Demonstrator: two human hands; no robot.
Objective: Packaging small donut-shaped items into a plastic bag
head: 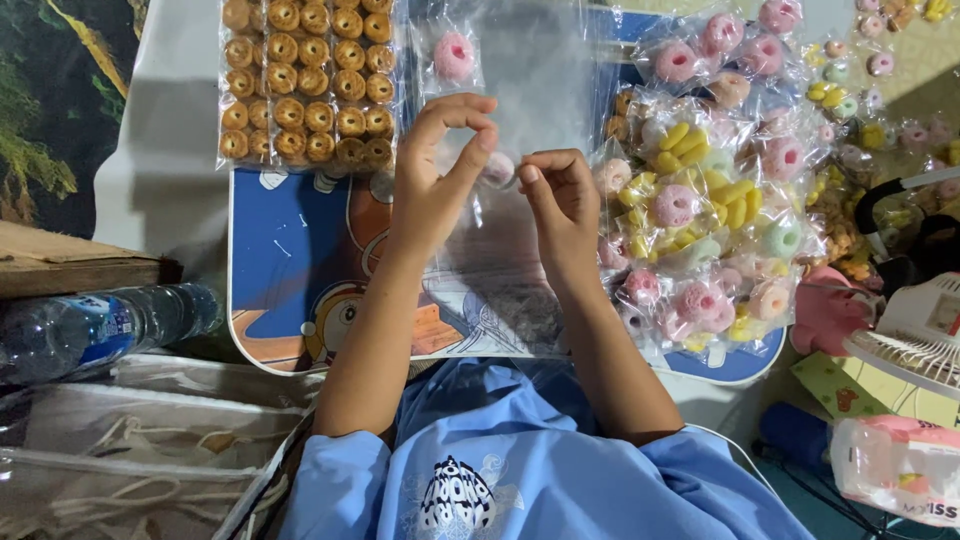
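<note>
Fingers (470, 150) of both hands are pinching a clear plastic bag (520, 90) over the cartoon bench (290, 250); keeping its mouth taut should be helping the small pink candy (499, 168) slide in cleanly.

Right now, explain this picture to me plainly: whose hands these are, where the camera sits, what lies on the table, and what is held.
One camera, worn on a person's head, looks down at their own bare hands. The left hand and right hand pinch a clear plastic bag between them, a small pink sweet at the fingertips. On the cartoon-printed table lie a pack of round brown biscuits at left and a heap of bagged pink and yellow sweets at right. A water bottle lies at far left.
</note>
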